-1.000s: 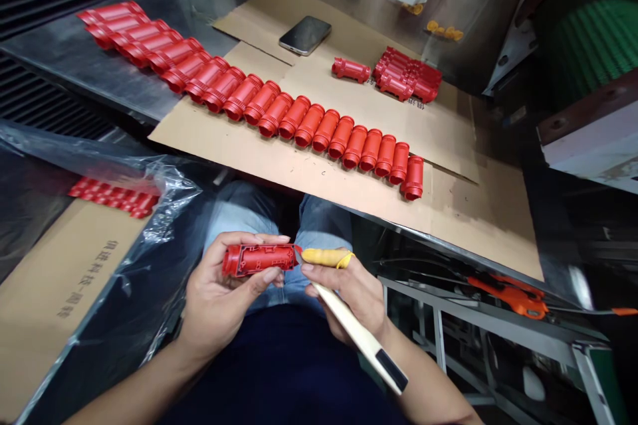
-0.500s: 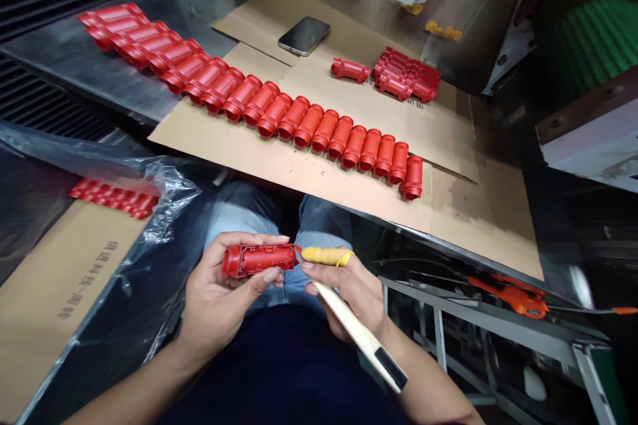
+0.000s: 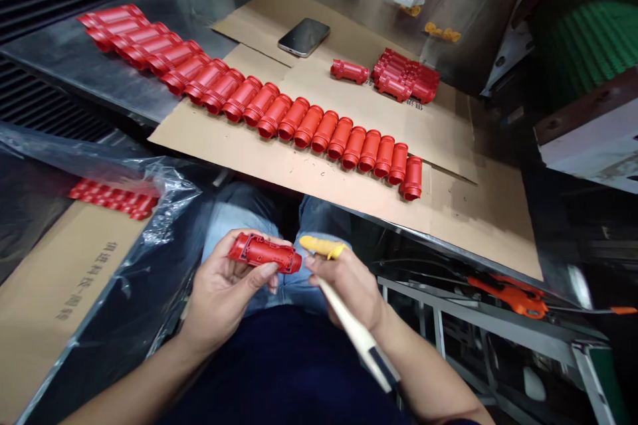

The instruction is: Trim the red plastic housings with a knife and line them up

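My left hand point(image 3: 226, 292) is closed around a red plastic tubular housing point(image 3: 266, 254), held above my lap with its cut-out side up. My thumb presses on its near edge. In my right hand point(image 3: 351, 285) is a knife point(image 3: 349, 319) with a cream handle and a dark band near its butt; the blade is hidden by my fingers now. A yellow finger cot point(image 3: 319, 246) covers the index finger, just right of the housing's end, with a small gap between. A long row of similar red housings point(image 3: 326, 131) lies on the cardboard point(image 3: 299, 163) in front of me.
More red housings point(image 3: 406, 76) sit grouped at the back, near a phone point(image 3: 304, 36). Left is an open carton point(image 3: 74, 279) lined with clear plastic, with red parts inside. An orange-handled tool point(image 3: 513, 295) rests below the table at right. Yellow finger cots point(image 3: 442, 32) lie behind.
The housing has turned in my left hand, its right end tilting down. My right hand has drawn slightly away to the right, and the knife blade no longer shows at the housing's end.
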A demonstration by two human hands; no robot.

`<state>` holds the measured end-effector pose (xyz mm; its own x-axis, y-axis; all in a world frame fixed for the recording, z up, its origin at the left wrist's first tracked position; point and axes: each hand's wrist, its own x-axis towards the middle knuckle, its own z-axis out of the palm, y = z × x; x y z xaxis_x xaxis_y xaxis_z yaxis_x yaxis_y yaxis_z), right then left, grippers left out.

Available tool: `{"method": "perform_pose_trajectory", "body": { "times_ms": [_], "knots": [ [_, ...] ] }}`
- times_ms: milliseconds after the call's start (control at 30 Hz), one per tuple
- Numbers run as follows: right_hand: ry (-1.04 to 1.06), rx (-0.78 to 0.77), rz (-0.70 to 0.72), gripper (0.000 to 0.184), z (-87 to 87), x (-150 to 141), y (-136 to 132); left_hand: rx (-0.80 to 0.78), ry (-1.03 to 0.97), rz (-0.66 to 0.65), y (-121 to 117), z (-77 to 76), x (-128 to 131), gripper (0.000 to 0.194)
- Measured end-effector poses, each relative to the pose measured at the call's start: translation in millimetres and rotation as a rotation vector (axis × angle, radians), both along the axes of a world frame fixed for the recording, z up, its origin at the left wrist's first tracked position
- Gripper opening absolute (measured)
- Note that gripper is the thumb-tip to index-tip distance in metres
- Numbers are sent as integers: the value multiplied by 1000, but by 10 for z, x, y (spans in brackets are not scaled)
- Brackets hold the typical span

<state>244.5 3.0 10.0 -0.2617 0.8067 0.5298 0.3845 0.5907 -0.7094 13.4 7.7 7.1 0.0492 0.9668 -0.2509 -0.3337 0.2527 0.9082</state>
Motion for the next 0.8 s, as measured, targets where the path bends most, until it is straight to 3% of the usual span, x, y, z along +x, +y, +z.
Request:
{"method": "perform_pose_trajectory", "body": {
  "times_ms": [67, 133, 233, 300, 467, 700, 800],
  "knots": [
    [247, -150, -107, 23, 3, 17, 12, -33, -93, -32, 40, 33, -2, 37],
    [353, -243, -104, 18, 39, 35, 15, -91, -184, -40, 80, 59, 1, 45],
    [278, -186, 77, 16, 100, 40, -4, -213, -291, -65, 128, 76, 5, 57],
    [217, -115, 176, 25, 106, 22, -23, -272, -335, -117, 150, 77, 4, 62],
    [176, -38, 264, 45, 46, -64, -23, -415, -381, -169, 181, 100, 29, 56],
    [302, -424, 289, 39, 78, -212, -20, -524, -456, -323, 172, 60, 87, 42],
    [209, -366, 283, 40, 43, -199, -53, -520, -459, -327, 152, 30, 87, 41]
  ]
}}
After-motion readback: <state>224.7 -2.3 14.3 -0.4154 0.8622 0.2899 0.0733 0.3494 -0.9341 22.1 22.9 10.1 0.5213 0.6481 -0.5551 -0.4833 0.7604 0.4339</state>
